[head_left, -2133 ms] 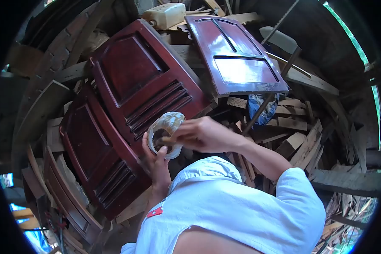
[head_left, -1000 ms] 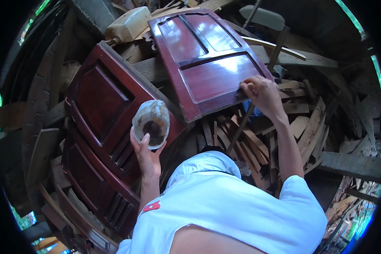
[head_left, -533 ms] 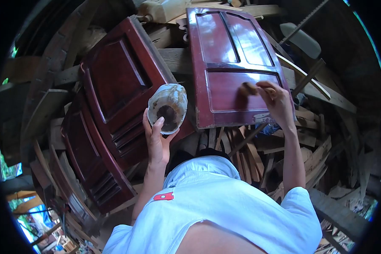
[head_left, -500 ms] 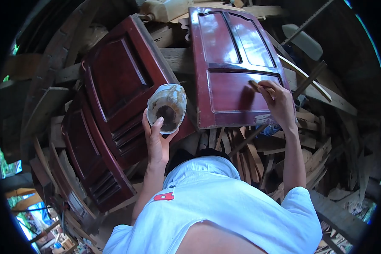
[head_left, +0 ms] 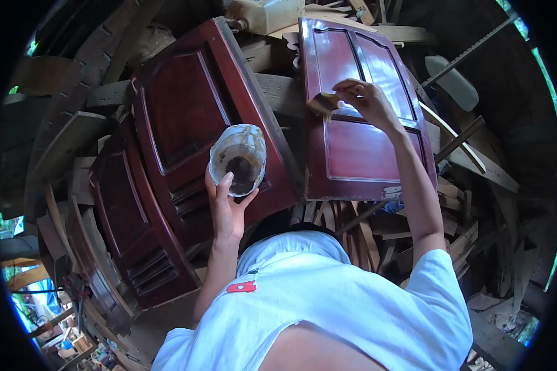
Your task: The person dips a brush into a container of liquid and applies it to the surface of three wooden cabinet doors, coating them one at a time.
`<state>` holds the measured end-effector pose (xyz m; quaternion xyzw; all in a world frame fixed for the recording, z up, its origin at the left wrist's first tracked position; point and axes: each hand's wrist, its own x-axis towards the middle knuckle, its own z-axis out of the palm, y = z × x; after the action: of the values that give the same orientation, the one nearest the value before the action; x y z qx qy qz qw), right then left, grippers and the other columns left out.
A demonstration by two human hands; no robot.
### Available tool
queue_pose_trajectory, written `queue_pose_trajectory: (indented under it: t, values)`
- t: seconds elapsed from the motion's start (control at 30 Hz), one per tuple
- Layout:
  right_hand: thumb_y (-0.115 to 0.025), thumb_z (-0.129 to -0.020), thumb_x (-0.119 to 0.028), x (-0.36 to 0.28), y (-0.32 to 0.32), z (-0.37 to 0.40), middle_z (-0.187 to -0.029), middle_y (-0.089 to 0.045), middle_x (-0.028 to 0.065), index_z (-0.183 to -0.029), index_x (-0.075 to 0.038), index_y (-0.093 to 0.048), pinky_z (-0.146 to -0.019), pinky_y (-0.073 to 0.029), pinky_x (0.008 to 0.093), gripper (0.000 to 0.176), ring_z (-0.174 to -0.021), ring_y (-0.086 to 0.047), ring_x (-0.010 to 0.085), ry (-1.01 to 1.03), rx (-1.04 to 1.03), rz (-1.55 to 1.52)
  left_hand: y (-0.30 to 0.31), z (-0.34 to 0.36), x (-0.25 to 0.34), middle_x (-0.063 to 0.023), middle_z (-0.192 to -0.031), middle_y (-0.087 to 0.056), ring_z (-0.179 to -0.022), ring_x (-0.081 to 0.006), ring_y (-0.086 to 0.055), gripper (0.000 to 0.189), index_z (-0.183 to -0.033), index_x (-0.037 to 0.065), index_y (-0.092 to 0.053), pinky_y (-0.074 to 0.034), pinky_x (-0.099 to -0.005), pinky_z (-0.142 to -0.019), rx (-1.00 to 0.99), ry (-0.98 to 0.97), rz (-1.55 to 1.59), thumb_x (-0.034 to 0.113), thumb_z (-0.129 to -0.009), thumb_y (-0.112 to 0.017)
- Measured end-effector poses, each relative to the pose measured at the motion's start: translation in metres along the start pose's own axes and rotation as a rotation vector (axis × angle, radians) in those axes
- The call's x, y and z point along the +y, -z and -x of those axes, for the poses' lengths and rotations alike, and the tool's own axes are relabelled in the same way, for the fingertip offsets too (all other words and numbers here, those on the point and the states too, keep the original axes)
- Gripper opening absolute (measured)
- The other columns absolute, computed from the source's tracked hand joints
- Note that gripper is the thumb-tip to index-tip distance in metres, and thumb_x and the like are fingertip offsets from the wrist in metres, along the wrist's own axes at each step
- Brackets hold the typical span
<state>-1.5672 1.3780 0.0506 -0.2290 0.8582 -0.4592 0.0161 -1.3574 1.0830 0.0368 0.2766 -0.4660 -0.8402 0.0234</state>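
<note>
My right hand (head_left: 363,102) pinches a paintbrush (head_left: 323,105), its bristles at the left edge of a glossy dark-red panelled door (head_left: 368,151). Light reflects off the door's upper panels. In my left hand (head_left: 228,207) is a cut-down whitish plastic container (head_left: 238,145), tilted so its inside faces me, with dark residue at the bottom and brown streaks on the wall. My left thumb rests over its near rim. Behind the container leans a second dark-red panelled door (head_left: 185,105), and a third one (head_left: 120,204) stands farther left.
A pale plastic jug (head_left: 266,15) lies at the top among boards. A toothed saw blade (head_left: 470,51) slants at the upper right, near a white oblong plastic piece (head_left: 452,83). Wood offcuts (head_left: 458,229) are piled at the right and below the doors.
My right hand with the paintbrush has moved up and left, from the lower panel to the door's left edge. The view has shifted slightly; my left hand still holds the container.
</note>
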Motion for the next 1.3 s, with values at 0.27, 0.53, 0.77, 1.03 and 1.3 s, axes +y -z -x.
queue_pose_trajectory:
  t: [0.27,0.53,0.77,1.03,1.3]
  values:
    - [-0.065,-0.087,-0.001,-0.054,0.003,0.054,-0.091,-0.074,0.0066,-0.104,-0.007,-0.072,-0.069,-0.055,0.0321,0.019,-0.078,-0.070,0.0164,-0.047,-0.261,0.063,-0.004,-0.034,0.015,-0.0116,-0.146,-0.033,-0.132,-0.0289,-0.041,0.081,-0.152,0.024,-0.023,-0.047,-0.0525,-0.098,-0.120,0.034,-0.004,0.034,-0.085,-0.067]
    - [-0.071,-0.087,-0.007,-0.078,0.022,0.035,-0.095,-0.075,0.0049,-0.107,-0.004,-0.072,-0.074,-0.056,0.0307,0.021,-0.083,-0.071,0.0160,-0.229,-0.491,-0.038,-0.003,-0.065,0.025,-0.0087,-0.146,-0.034,-0.133,-0.0267,-0.042,0.075,-0.150,0.029,-0.027,-0.047,-0.0529,-0.098,-0.170,0.056,-0.094,0.037,-0.086,-0.065]
    - [-0.067,-0.087,-0.004,0.017,0.011,-0.094,-0.091,-0.075,0.0094,-0.107,-0.005,-0.072,-0.074,-0.055,0.0321,0.021,-0.082,-0.072,0.0184,0.014,-0.284,0.130,-0.008,-0.058,0.023,-0.0096,-0.145,-0.036,-0.134,-0.0275,-0.042,0.073,-0.150,0.028,-0.027,-0.046,-0.0551,-0.099,-0.066,0.007,-0.031,0.035,-0.087,-0.064]
    - [-0.065,-0.090,-0.005,0.051,-0.012,-0.117,-0.097,-0.071,0.0132,-0.111,-0.005,-0.070,-0.073,-0.056,0.0373,0.021,-0.084,-0.070,0.0304,0.250,-0.105,0.312,-0.024,-0.052,0.018,-0.0106,-0.148,-0.033,-0.135,-0.0282,-0.040,0.077,-0.152,0.023,-0.023,-0.047,-0.0534,-0.100,0.011,0.041,0.074,0.029,-0.088,-0.064]
    - [-0.070,-0.090,-0.014,-0.002,0.051,-0.092,-0.093,-0.074,0.0083,-0.108,-0.003,-0.071,-0.078,-0.056,0.0329,0.021,-0.085,-0.071,0.0193,0.011,-0.608,0.095,-0.073,-0.083,0.022,-0.0108,-0.147,-0.034,-0.136,-0.0271,-0.040,0.080,-0.154,0.020,-0.020,-0.047,-0.0511,-0.101,-0.009,0.019,0.067,0.026,-0.088,-0.064]
